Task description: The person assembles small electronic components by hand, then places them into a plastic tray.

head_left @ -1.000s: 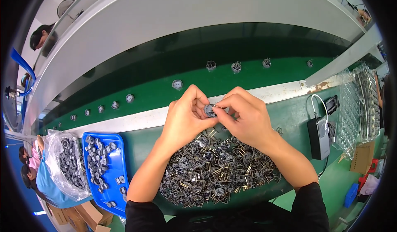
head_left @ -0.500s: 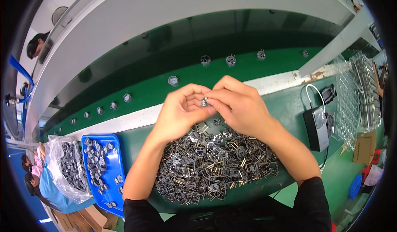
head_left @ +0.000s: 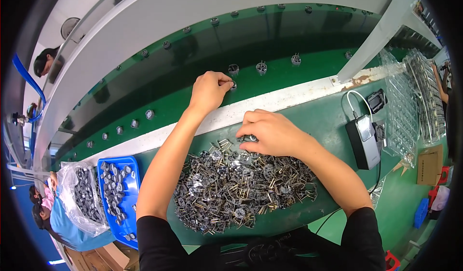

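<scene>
Over the green conveyor belt, my left hand (head_left: pixel 208 91) pinches a small round dark part (head_left: pixel 234 84) between its fingertips, at or just above the belt. Closer to me, my right hand (head_left: pixel 270 132) is closed on a small dark part with metal pins (head_left: pixel 247 138), partly covered by the fingers. Below that hand spreads a large pile of loose dark parts with brass-coloured pins (head_left: pixel 241 194) on the green bench. Beyond my left hand stands a round clear-sided part (head_left: pixel 233 69) on the belt.
More round parts (head_left: pixel 261 68) are spaced along the belt. A white rail (head_left: pixel 275 100) separates belt and bench. To the left are a blue tray (head_left: pixel 138 179) and a plastic bag (head_left: pixel 67 189) of dark parts. A black-and-grey device (head_left: pixel 364 143) with cables and clear trays (head_left: pixel 400 111) stand right.
My hands have separated. The left has gone forward to the belt with a small round part; the right has come down towards the pile and now holds a pinned part.
</scene>
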`<state>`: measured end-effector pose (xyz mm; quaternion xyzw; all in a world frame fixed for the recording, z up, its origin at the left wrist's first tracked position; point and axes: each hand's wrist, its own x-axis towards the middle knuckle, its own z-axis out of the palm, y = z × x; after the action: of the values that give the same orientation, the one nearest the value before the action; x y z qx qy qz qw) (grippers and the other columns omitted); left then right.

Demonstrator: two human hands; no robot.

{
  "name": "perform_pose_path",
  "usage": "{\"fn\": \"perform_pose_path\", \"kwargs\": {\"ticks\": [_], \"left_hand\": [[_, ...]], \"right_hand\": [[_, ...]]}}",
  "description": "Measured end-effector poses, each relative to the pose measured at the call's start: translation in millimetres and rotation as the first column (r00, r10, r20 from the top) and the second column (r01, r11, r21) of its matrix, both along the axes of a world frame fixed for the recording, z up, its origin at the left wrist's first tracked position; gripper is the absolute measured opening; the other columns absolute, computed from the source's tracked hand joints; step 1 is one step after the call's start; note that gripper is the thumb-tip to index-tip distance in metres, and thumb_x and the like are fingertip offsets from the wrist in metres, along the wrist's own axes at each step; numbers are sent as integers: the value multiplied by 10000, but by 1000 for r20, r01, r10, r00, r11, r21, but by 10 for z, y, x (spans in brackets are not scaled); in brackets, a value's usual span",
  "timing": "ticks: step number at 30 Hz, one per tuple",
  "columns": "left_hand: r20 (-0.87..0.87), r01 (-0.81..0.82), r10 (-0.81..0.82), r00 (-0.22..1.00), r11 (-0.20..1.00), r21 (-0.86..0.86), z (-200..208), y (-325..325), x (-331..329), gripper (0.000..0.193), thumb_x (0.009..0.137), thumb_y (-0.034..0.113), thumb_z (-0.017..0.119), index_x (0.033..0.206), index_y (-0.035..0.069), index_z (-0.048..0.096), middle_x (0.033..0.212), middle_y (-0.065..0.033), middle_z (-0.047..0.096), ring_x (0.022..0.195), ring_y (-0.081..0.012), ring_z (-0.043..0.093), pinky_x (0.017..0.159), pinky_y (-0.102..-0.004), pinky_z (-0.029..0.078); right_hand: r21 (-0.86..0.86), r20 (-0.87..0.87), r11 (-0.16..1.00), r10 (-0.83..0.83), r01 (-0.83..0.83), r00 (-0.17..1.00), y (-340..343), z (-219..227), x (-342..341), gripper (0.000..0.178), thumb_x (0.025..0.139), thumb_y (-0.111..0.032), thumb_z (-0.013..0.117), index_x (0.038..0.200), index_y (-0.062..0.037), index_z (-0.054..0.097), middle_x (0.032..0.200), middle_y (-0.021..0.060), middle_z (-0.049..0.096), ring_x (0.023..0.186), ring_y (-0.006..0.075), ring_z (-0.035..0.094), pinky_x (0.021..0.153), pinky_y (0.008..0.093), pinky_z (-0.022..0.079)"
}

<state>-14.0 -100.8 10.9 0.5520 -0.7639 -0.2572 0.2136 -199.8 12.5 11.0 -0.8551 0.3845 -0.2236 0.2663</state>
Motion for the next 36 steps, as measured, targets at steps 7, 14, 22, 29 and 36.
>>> {"fn": "perform_pose_path", "kwargs": {"ticks": [7, 14, 22, 29, 36], "left_hand": [[-259, -14, 14, 966, 1000, 1, -17, -54, 373, 321, 854, 218, 719, 1126, 47, 737, 897, -97, 685, 767, -184, 630, 732, -301, 503], [-56, 120, -128, 990, 985, -128, -90, 89, 753, 408, 766, 77, 743, 1172, 104, 716, 1055, -101, 635, 812, -193, 574, 797, -316, 513], [-131, 43, -36, 991, 998, 50, 213, 384, 532, 328, 770, 3, 728, 1096, -21, 697, 986, -107, 701, 827, -143, 678, 731, -270, 549], [-341, 264, -207, 917, 956, 130, 411, 765, 330, 372, 764, -68, 722, 1133, -21, 707, 955, -76, 634, 774, -97, 632, 726, -233, 541], [-493, 252, -76, 867, 920, 301, 297, 834, 277, 358, 786, -17, 763, 1140, -18, 707, 879, -63, 670, 735, -80, 651, 686, -227, 539]], "right_hand": [[131, 19, 991, 9, -12, 1000, -51, -18, -43, 134, 847, -187, 682, 900, -75, 732, 914, 88, 674, 985, 291, 624, 845, 412, 518], [67, 43, 995, 72, -75, 996, -64, -133, 10, 130, 860, -163, 669, 934, -74, 727, 908, 91, 644, 978, 294, 607, 874, 404, 498], [138, 168, 987, -103, 80, 980, -16, -14, -11, 220, 818, -61, 697, 1037, -38, 692, 939, 105, 644, 927, 275, 638, 839, 375, 529], [38, 330, 980, -197, 196, 923, -63, 88, -37, 268, 799, 13, 711, 1064, -30, 697, 920, 88, 630, 796, 244, 644, 709, 349, 529], [-254, 264, 939, -162, 231, 951, -47, 77, 21, 208, 799, 30, 689, 998, -34, 683, 886, 85, 608, 797, 284, 632, 689, 383, 519]]}}
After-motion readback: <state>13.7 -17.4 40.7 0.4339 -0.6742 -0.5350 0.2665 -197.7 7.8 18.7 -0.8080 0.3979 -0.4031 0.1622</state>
